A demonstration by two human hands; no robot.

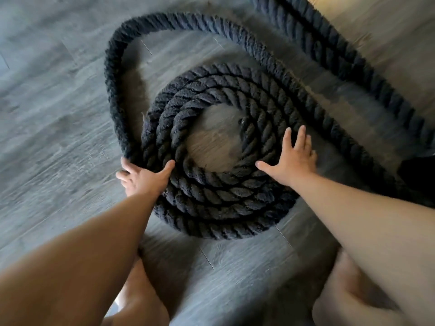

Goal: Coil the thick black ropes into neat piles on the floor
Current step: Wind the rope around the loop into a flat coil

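A thick black twisted rope lies coiled in a flat spiral [216, 198] on the grey wood floor, with a bare patch of floor at its centre. A loose outer loop [115, 74] swings wide to the left and over the top, then runs down to the right. My left hand [143, 177] grips the rope where that loose loop meets the coil's left side, thumb on top and fingers curled round the outside. My right hand [294, 156] lies flat and spread on the coil's right side, holding nothing.
A second stretch of black rope [329, 43] runs diagonally across the upper right. A dark object [421, 170] sits at the right edge. My bare knees [141, 300] show at the bottom, close to the coil. Grey plank floor [47, 114] stretches to the left.
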